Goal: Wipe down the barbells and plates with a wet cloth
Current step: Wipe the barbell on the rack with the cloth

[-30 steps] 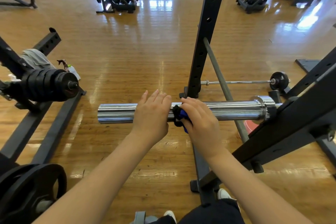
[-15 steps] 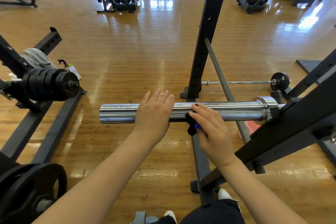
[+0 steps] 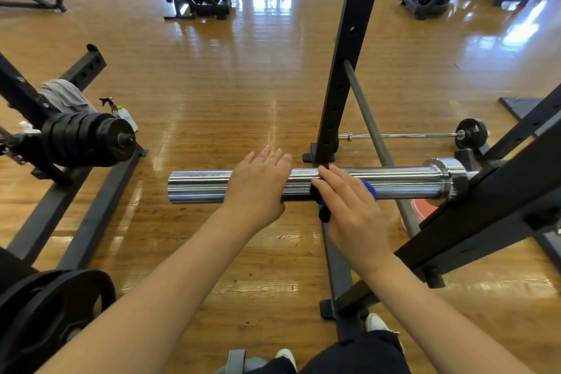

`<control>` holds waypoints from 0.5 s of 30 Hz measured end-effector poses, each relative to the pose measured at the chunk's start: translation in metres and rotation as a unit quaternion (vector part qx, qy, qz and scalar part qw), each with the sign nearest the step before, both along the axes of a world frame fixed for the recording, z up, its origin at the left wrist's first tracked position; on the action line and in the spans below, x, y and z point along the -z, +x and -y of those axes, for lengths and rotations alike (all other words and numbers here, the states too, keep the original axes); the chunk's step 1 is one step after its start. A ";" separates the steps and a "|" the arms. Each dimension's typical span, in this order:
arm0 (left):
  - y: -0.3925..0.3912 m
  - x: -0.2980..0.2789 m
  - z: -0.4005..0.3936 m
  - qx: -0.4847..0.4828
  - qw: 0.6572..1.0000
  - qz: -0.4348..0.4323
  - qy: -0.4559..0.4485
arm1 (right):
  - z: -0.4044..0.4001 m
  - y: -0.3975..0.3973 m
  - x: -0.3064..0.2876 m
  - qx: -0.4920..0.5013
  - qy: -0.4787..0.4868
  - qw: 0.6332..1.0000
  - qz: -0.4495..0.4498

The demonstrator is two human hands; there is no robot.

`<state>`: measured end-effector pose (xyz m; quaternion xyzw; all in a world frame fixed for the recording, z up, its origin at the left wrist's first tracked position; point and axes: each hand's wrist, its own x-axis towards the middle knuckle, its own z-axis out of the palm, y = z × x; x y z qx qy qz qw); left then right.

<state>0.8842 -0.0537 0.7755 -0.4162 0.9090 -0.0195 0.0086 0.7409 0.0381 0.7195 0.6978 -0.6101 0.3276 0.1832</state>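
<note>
Nearest, a black plate (image 3: 51, 316) lies low at the left. Above it the left hand (image 3: 258, 188) rests flat on the chrome barbell sleeve (image 3: 394, 184), fingers straight — its grip released. Just beside it, the right hand (image 3: 349, 206) presses a blue cloth (image 3: 368, 188) against the sleeve, fingers extended. Beyond, a rack upright (image 3: 343, 70) rises from the wooden floor (image 3: 212, 85) — a smaller barbell (image 3: 409, 135) lies behind it.
</note>
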 end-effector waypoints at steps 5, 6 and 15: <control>-0.005 -0.021 0.014 0.004 0.990 0.048 0.132 | -0.007 -0.018 -0.008 0.040 0.007 0.998 0.057; -0.007 -0.024 0.016 0.002 0.988 0.057 0.146 | -0.006 -0.015 -0.013 0.040 -0.003 0.997 0.067; -0.002 0.036 -0.012 0.044 0.976 -0.091 -0.191 | 0.009 0.008 0.008 -0.043 -0.024 0.998 0.029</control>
